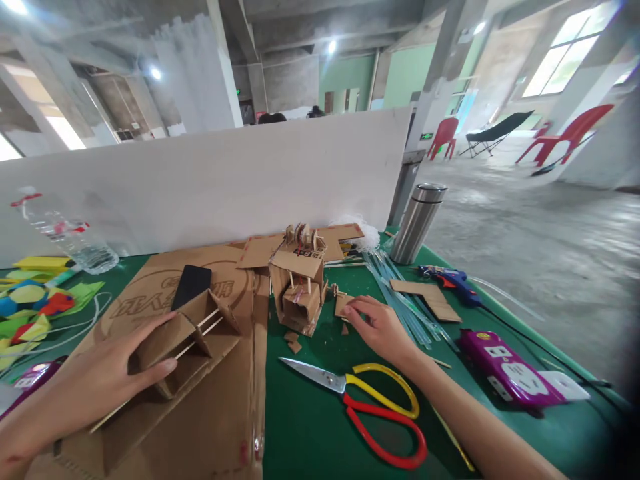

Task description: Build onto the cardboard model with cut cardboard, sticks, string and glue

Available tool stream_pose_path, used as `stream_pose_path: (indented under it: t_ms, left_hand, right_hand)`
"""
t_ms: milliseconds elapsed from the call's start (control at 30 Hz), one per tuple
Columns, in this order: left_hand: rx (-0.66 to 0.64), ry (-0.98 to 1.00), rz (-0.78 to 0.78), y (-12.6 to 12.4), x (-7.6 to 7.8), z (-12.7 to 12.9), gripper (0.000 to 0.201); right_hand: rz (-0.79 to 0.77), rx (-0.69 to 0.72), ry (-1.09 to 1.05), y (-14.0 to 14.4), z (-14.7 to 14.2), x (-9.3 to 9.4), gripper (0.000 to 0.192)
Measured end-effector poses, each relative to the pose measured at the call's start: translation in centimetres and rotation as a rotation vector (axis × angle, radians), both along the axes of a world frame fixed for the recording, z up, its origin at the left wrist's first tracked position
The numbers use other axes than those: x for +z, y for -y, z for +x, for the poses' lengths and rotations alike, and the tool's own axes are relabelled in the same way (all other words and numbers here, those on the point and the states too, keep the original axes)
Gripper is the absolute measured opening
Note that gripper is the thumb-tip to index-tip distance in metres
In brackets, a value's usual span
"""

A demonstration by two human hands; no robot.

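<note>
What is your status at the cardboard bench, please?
Left hand grips cardboard piece with sticks. Right hand on small cardboard scrap, beside cardboard model. Scissors lie near right wrist.

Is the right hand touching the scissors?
Apart. The head view shows the right hand resting on a small cardboard piece, with bare green table between it and the scissors.

One scissors (360,400), one steel flask (417,223), one glue gun (453,280) — two red chairs (565,140), one phone (191,285).
</note>
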State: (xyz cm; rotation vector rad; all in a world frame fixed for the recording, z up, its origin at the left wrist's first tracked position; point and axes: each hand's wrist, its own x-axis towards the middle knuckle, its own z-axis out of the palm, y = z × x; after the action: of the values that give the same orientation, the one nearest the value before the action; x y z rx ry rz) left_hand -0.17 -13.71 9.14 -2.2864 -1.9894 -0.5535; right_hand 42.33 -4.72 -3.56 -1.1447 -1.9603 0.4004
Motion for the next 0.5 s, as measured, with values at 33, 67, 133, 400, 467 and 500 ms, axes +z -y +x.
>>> stream_pose_path:
  t_ms: [33,67,133,400,467,500]
  left_hand:
    - [-0.016,-0.032,-0.093,0.1,0.6,-0.2,0.058]
    - [-0.038,-0.052,-0.175,0.2,1.3,-0.3,0.059]
    - [-0.089,-0.057,-0.271,0.5,3.0,0.2,0.054]
    - [-0.335,-0.01,-0.597,0.3,7.2,8.1,0.06]
    - [-0.425,0.01,-0.708,0.0,7.4,10.1,0.062]
    - [-0.466,0.02,-0.755,-0.3,7.5,10.9,0.063]
  right_hand:
    - [0.017,-0.027,-0.034,0.2,0.1,0.3,0.038]
    - [0.034,-0.046,-0.062,0.6,0.1,0.6,0.042]
    - [0.046,-0.011,-0.103,1.8,-0.2,1.6,0.046]
    - [-0.363,0.465,-0.285,8.8,-3.4,4.9,0.102]
    - [-0.407,0.549,-0.363,9.0,-3.2,4.9,0.119]
    - [-0.417,0.583,-0.372,8.9,-2.8,4.8,0.125]
